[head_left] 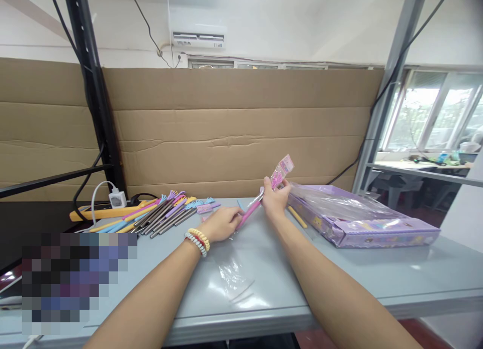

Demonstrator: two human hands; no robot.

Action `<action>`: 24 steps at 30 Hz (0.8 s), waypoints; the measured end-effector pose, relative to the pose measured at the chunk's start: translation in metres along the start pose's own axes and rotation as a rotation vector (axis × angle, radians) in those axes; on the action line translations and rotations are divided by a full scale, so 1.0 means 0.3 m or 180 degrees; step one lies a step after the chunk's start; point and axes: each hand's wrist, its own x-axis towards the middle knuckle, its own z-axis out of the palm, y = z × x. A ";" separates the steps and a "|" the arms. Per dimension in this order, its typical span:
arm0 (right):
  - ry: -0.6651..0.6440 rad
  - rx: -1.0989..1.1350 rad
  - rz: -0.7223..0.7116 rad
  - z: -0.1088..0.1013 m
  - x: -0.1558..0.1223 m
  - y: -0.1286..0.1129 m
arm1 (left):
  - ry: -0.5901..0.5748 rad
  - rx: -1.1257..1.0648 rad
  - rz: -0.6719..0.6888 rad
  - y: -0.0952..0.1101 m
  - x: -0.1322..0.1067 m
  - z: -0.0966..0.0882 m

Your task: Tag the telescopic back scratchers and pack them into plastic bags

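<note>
Pink stick (249, 211) in a clear sleeve (282, 168) is held just off the grey table (377, 278), mid-frame. Left hand (221, 223) is closed round the low end, and right hand (275, 200) pinches the top near the printed header. That film looks slippery, so I reckon a loose pinch could let it slide out, or a hard tug could tear it. On the table there's a yellow power strip (101, 211), a pile of pastel sticks (166, 211), a loose clear bag (234, 283) and a purple box (362, 223). Cardboard wall (234, 127) behind, window (430, 112) far right.
</note>
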 end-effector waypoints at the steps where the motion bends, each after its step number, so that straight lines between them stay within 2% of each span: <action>1: 0.0061 -0.0048 -0.0038 -0.002 -0.003 -0.004 | -0.0068 -0.0010 -0.0049 -0.002 0.000 0.004; 4: 0.0218 -0.0181 -0.0127 -0.009 -0.009 -0.016 | -0.0162 0.0097 -0.0124 -0.002 -0.001 0.020; 7: 0.0262 -0.0205 -0.0107 -0.012 -0.004 -0.019 | -0.0017 0.0163 -0.0079 0.003 0.000 0.027; 10: 0.0022 -0.0013 0.0105 -0.008 0.006 -0.016 | 0.0091 -0.0010 -0.0094 0.003 0.002 0.014; 14: -0.0683 0.0584 0.0327 -0.005 0.004 -0.018 | 0.0393 0.0040 -0.0258 -0.010 0.005 -0.007; 17: -0.1492 0.0952 0.0436 -0.006 -0.015 -0.021 | 0.0635 -0.0058 -0.0375 -0.021 0.010 -0.012; 21: -0.2601 0.0777 0.0358 -0.003 -0.052 -0.011 | 0.0743 -0.0404 -0.0578 -0.028 0.014 -0.010; 24: -0.2935 0.0537 0.0116 0.005 -0.066 0.007 | 0.0550 -0.0617 -0.0608 -0.025 0.007 -0.010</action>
